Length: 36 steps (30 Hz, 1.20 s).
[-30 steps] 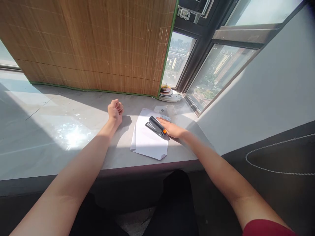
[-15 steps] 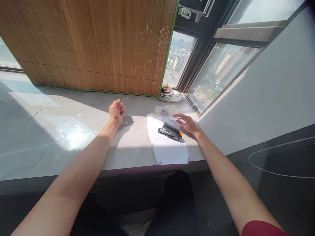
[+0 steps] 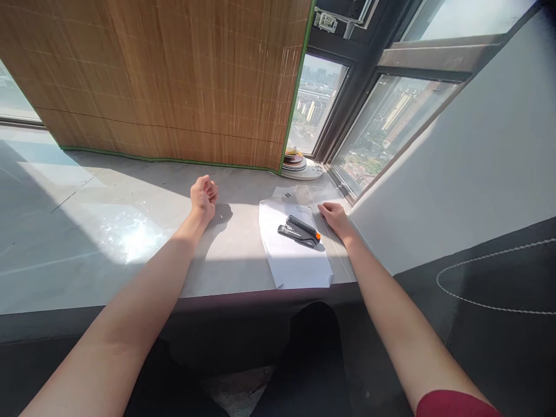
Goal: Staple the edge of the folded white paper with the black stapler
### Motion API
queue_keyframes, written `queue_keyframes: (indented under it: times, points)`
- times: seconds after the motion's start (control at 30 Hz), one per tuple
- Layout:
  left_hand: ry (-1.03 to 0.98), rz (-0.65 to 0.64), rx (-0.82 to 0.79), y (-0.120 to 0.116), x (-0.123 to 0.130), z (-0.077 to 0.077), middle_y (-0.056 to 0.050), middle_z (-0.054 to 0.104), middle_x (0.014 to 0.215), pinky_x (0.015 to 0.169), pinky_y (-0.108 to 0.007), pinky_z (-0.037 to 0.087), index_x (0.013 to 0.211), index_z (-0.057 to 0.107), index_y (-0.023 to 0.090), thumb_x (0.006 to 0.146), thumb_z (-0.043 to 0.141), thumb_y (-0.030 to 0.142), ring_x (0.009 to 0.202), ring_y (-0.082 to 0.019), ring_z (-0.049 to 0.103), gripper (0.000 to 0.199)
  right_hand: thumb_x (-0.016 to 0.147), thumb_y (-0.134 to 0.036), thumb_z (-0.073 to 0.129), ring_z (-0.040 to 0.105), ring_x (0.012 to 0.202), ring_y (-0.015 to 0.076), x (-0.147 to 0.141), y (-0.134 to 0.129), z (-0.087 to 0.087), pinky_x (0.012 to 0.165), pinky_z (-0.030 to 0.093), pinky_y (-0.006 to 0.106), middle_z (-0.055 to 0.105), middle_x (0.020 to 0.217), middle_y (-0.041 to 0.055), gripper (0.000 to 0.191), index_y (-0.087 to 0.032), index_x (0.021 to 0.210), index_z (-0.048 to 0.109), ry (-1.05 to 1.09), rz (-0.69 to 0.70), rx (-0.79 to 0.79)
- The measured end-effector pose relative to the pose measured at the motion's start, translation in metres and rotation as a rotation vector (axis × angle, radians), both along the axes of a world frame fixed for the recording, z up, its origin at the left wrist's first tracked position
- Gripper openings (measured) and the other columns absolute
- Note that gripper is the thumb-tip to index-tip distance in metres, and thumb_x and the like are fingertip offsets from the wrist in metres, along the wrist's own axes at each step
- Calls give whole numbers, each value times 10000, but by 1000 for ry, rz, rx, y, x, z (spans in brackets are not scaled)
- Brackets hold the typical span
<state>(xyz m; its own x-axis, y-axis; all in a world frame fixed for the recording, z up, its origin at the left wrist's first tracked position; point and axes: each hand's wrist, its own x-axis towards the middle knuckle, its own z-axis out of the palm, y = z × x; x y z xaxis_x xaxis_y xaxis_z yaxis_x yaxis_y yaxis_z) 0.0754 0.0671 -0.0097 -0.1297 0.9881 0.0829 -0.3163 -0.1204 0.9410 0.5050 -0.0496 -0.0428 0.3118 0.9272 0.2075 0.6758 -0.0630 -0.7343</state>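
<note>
My left hand [image 3: 203, 198] is curled into a loose fist above the sill, left of the paper, with nothing visible in it. My right hand [image 3: 334, 219] rests closed on the sill, just right of the paper, its fingers tucked in and nothing showing between them. On the white paper [image 3: 299, 269] lie a black stapler [image 3: 295, 234] and a black, orange-ended tool [image 3: 303, 226] that looks like a utility knife. A small clear, crinkled thing [image 3: 304, 209] lies near the paper's upper right part, apart from my right hand.
Behind the paper sits a pale sheet [image 3: 284, 193] with small dark marks. Stacked plates [image 3: 295, 165] stand in the window corner. A bamboo blind [image 3: 174, 81] hangs at the back. The sill's front edge [image 3: 260, 292] is near my knees; a bead chain [image 3: 469, 301] hangs at right.
My right hand has let go of the clear, crinkled thing, drawn back to the right and closed. My left hand has hardly moved.
</note>
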Motion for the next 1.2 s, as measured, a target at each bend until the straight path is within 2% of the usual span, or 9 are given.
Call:
queue_keyframes:
  times: [0.23,0.33,0.43,0.5,0.63,0.77,0.97,1.1,1.2]
  points:
    - [121,154,3,-11,-2,-3,29,205,662,530,-321,189,714,146,249,896,589,534,579,-144,178,558,911,-541,526,307,671,161,1,6,1,625,252,310,289,659,-49,433,-265,677,288,-133,102,-76]
    - [389,241,32,-15,-18,1,29,180,647,566,-323,186,655,156,250,899,563,447,574,-144,187,513,918,-561,498,328,669,169,0,7,3,624,268,312,306,651,-43,434,-270,677,283,-150,123,-77]
    - [870,278,40,-19,-64,12,2,268,601,615,-331,263,579,246,255,891,562,384,600,-182,333,462,917,-572,486,348,669,171,-1,6,4,632,293,308,336,640,-40,433,-270,666,302,-171,114,-71]
    - [1170,316,19,-25,-111,20,-61,490,684,732,-353,391,619,407,252,881,578,348,780,-256,524,327,911,-548,495,355,665,169,-3,6,5,631,299,303,344,637,-40,423,-268,658,304,-188,96,-72]
    - [1591,529,-221,-51,-212,21,-215,659,1300,1047,-561,437,920,631,200,840,575,320,1305,-404,528,155,911,-490,509,396,648,174,-6,7,6,617,312,296,383,617,-32,394,-264,641,331,-228,53,-99]
    - [1613,512,-525,-76,-270,9,-266,586,1510,1020,-705,431,1149,670,195,888,542,481,1453,-506,420,407,911,-457,554,502,666,202,-12,13,10,633,356,309,539,634,13,347,-257,637,477,-323,58,-204]
    - [1606,474,-552,-72,-279,-7,-397,433,1618,951,-795,424,1419,589,126,933,470,524,1504,-598,363,639,947,-351,539,624,766,272,-31,38,17,707,449,372,659,730,103,298,-239,682,616,-496,-19,-274]
    - [1609,452,-537,-69,-283,-13,-439,374,1626,936,-828,416,1483,524,96,973,433,515,1526,-623,320,665,997,-429,538,706,1112,319,-52,49,16,951,556,432,741,1187,160,300,-213,1101,720,-441,83,-18]
    - [1602,459,-522,-71,-283,-12,-444,407,1599,939,-859,396,1470,533,96,981,456,500,1509,-633,338,639,996,-500,589,553,1490,349,-66,51,10,1232,466,513,550,1627,154,521,-245,1448,628,-403,335,-7]
